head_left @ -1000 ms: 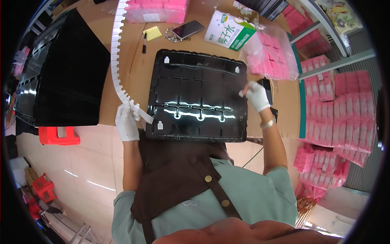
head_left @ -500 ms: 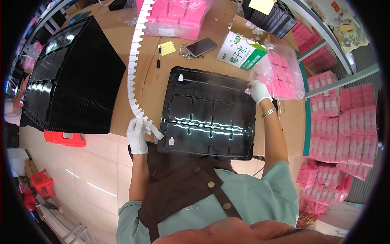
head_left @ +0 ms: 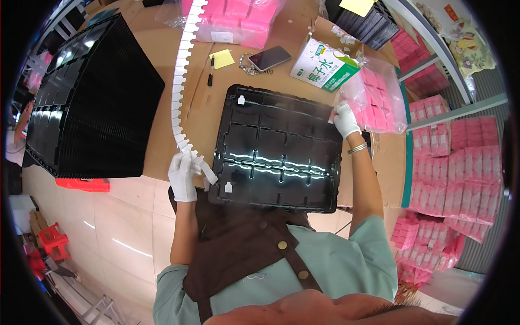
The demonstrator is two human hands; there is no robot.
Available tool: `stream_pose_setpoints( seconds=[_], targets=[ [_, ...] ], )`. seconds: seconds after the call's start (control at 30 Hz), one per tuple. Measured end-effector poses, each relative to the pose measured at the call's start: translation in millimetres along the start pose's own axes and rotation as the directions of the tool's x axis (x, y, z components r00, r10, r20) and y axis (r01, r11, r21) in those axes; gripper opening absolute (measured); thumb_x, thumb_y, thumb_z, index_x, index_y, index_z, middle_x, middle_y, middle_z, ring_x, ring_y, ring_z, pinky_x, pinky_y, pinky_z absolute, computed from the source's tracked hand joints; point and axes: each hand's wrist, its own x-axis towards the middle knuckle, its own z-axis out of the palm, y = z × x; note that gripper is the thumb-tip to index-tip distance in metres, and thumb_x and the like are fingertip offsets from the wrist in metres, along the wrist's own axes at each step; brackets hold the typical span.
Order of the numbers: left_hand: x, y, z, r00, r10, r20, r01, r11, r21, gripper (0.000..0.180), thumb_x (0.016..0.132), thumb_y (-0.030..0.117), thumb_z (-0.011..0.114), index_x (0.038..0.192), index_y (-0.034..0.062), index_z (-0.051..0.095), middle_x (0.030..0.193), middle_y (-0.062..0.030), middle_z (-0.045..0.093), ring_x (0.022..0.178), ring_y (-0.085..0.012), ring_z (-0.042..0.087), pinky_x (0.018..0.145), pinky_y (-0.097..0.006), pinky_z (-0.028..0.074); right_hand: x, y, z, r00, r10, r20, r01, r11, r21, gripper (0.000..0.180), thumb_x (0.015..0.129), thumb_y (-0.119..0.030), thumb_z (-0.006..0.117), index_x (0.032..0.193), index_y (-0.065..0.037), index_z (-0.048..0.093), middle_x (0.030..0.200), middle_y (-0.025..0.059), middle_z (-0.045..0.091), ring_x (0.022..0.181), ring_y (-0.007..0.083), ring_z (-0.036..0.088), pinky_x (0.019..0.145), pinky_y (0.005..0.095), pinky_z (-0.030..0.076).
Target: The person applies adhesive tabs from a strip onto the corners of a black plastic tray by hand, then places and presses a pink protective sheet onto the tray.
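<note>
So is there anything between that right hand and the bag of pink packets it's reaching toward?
Nothing visible. The right hand is at the far right corner of the black tray, right against the clear bag of pink packets. The carton stands behind, off to the side.

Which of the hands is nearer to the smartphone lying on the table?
Right. The right hand rests at the black tray's far right corner, a short way below and right of the smartphone. The left hand holds the white strip at the tray's near left side, farther off.
</note>
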Motion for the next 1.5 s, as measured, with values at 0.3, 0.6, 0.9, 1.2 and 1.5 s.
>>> stream_pose_setpoints(
  seconds=[0.3, 0.6, 0.9, 1.2, 1.5],
  targets=[
    [-3.6, 2.2, -9.8, 0.999, 0.021, -0.028, -0.021, 1.000, 0.012, 0.017, 0.091, 0.017, 0.056, 0.092, 0.0003, 0.058, 0.079, -0.0052, 0.061, 0.057, -0.0069, 0.054, 0.053, -0.021, 0.045, 5.4, -27.2, -15.6, 0.996, 0.071, -0.060, -0.060, 0.984, 0.168, 0.011, 0.071, 0.011, 0.049, 0.071, 0.001, 0.054, 0.075, 0.0152, 0.055, 0.068, 0.0241, 0.057, 0.067, 0.0339, 0.047],
    [-9.6, 2.8, -21.2, 0.998, 0.014, -0.060, -0.014, 1.000, 0.015, 0.017, 0.092, 0.018, 0.057, 0.088, 0.0014, 0.057, 0.071, -0.0031, 0.058, 0.056, -0.0071, 0.053, 0.052, -0.021, 0.043, -4.1, -16.5, -12.3, 0.991, 0.133, 0.019, -0.133, 0.991, -0.012, 0.009, 0.067, 0.007, 0.059, 0.071, 0.000, 0.062, 0.083, 0.0136, 0.058, 0.080, 0.0298, 0.059, 0.072, 0.0352, 0.047],
    [-6.7, -0.2, -13.0, 0.998, 0.018, -0.054, -0.017, 1.000, 0.016, 0.016, 0.092, 0.018, 0.056, 0.088, 0.0017, 0.058, 0.068, -0.0032, 0.057, 0.056, -0.0073, 0.053, 0.052, -0.020, 0.043, -4.0, -24.2, -7.5, 0.991, 0.133, -0.002, -0.133, 0.989, -0.068, 0.010, 0.065, 0.007, 0.061, 0.072, 0.000, 0.062, 0.084, 0.0152, 0.057, 0.081, 0.0322, 0.059, 0.072, 0.0360, 0.047],
    [-7.2, -9.9, -9.8, 1.000, 0.009, -0.009, -0.009, 1.000, 0.004, 0.017, 0.091, 0.017, 0.058, 0.091, 0.0007, 0.058, 0.081, -0.0061, 0.062, 0.058, -0.0071, 0.054, 0.051, -0.020, 0.043, -4.6, -11.9, -0.4, 0.998, 0.015, -0.062, -0.015, 1.000, 0.003, 0.011, 0.063, 0.011, 0.058, 0.065, 0.000, 0.057, 0.074, 0.0154, 0.052, 0.071, 0.0310, 0.057, 0.066, 0.0377, 0.046],
    [-7.5, -7.7, -22.2, 0.998, 0.027, -0.052, -0.025, 0.999, 0.034, 0.017, 0.092, 0.017, 0.055, 0.090, 0.0008, 0.059, 0.077, -0.0049, 0.061, 0.057, -0.0073, 0.054, 0.051, -0.020, 0.044, -4.4, -14.7, -5.3, 0.976, 0.199, -0.084, -0.105, 0.778, 0.619, 0.009, 0.073, 0.007, 0.055, 0.074, -0.002, 0.054, 0.069, 0.0061, 0.053, 0.066, 0.0137, 0.052, 0.065, 0.0278, 0.044]
  ],
)
